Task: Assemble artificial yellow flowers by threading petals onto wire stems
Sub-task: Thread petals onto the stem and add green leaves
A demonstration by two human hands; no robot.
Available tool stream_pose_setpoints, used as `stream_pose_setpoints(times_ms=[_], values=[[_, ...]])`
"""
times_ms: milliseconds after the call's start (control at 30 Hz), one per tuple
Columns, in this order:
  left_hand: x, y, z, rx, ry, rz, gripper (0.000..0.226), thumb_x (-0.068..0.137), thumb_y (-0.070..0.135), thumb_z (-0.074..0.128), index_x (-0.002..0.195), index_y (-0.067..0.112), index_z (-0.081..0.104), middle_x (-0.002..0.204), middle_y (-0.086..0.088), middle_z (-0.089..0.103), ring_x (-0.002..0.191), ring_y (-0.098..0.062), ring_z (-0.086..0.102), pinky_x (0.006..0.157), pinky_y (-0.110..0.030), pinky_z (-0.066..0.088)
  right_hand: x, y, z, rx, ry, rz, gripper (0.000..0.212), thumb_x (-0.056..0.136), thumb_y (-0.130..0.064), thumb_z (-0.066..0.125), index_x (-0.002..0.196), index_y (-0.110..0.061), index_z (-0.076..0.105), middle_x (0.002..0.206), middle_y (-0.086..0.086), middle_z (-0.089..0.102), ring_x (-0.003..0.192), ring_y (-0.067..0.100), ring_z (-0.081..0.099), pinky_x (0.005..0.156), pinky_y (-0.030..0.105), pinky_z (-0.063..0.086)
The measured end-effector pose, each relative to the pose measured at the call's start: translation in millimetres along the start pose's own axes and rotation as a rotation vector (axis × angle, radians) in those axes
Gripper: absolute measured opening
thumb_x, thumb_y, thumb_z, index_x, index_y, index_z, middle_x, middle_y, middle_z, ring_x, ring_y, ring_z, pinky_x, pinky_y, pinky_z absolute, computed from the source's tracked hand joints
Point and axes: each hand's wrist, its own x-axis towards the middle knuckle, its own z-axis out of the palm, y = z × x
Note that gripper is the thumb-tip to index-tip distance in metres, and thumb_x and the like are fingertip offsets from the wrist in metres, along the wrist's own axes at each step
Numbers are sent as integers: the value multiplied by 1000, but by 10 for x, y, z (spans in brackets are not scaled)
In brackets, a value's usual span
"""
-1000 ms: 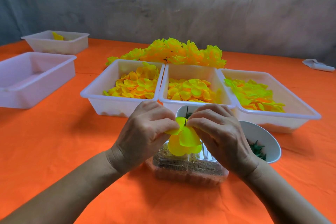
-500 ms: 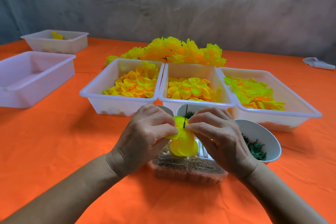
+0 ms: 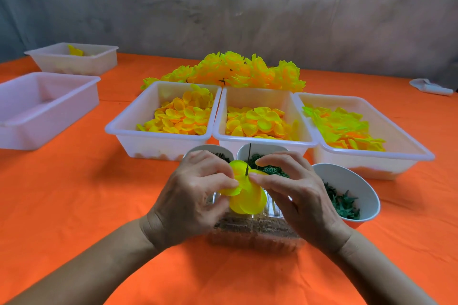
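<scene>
A: Your hands cover most of the clear box at lower centre; its contents are blurred.

B: And the grip?

A: Your left hand and right hand both pinch the yellow petals, threaded on the wire stem.

B: Containers?

A: Three white trays of petals at centre; bowls of green pieces just behind your hands on the orange counter.

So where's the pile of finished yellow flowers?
In the head view, the finished yellow flowers lie heaped on the orange table, centre back, just behind the left tub and middle tub of loose petals.
</scene>
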Motion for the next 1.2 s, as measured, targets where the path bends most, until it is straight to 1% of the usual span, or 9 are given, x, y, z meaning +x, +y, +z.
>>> stream_pose_setpoints(times_ms=[100,200,333,500,733,867,967,1067,1200], values=[[1,26,-66,-103,-10,-86,26,78,31,62,77,7,73,83,-1,66,80,-20,60,79,-30,42,2,-13,-28,-36,-18,-10,30,95,-23,46,101,-17,75,109,11,65,100,31,57,79,41,47],[91,47,-50,-132,75,-157,30,81,34,63,74,7,73,81,-1,69,81,-19,63,76,-38,47,14,-31,-49,-73,-20,-39,36,97,-25,41,101,-16,75,109,13,65,99,33,59,79,41,47],[236,84,46,-199,119,-275,25,71,29,77,81,7,74,85,-4,69,85,-19,65,78,-36,51,37,-37,-74,-92,-15,-59,36,98,-24,40,103,-17,74,108,12,65,98,32,59,79,40,47],[276,75,119,-449,122,-469,27,64,38,74,75,14,75,81,7,69,80,-7,66,77,-27,52,20,-20,-47,-84,56,-54,31,95,-17,44,102,-10,73,103,8,67,94,29,60,79,37,46],[232,28,180,-499,120,-463,10,64,23,81,68,21,73,77,8,68,79,-11,66,77,-34,53,-3,29,39,-110,153,-47,24,92,-16,51,88,-5,72,90,3,70,84,25,63,75,31,44],[188,0,223,-507,111,-467,11,67,10,82,66,16,72,78,7,67,78,-8,64,76,-22,49,-12,58,45,-150,180,-37,21,89,-14,54,86,-5,72,85,5,69,79,26,63,72,31,43],[176,-1,237,-516,114,-460,9,68,9,81,67,11,73,79,6,66,78,-8,63,76,-18,48,-22,66,65,-173,179,-24,15,85,-7,58,86,-4,73,83,6,69,77,27,63,72,30,42],[178,-9,237,-510,115,-441,9,68,14,80,68,15,71,79,5,66,79,-10,64,77,-22,50,-31,70,89,-194,170,-9,13,79,0,63,86,-4,72,82,6,68,76,27,63,70,31,42],[185,-15,240,-500,109,-424,8,68,19,77,67,19,69,79,4,66,80,-13,64,77,-27,51,-31,73,102,-196,173,1,19,82,-9,53,84,-6,72,79,6,67,73,27,62,68,32,41]])
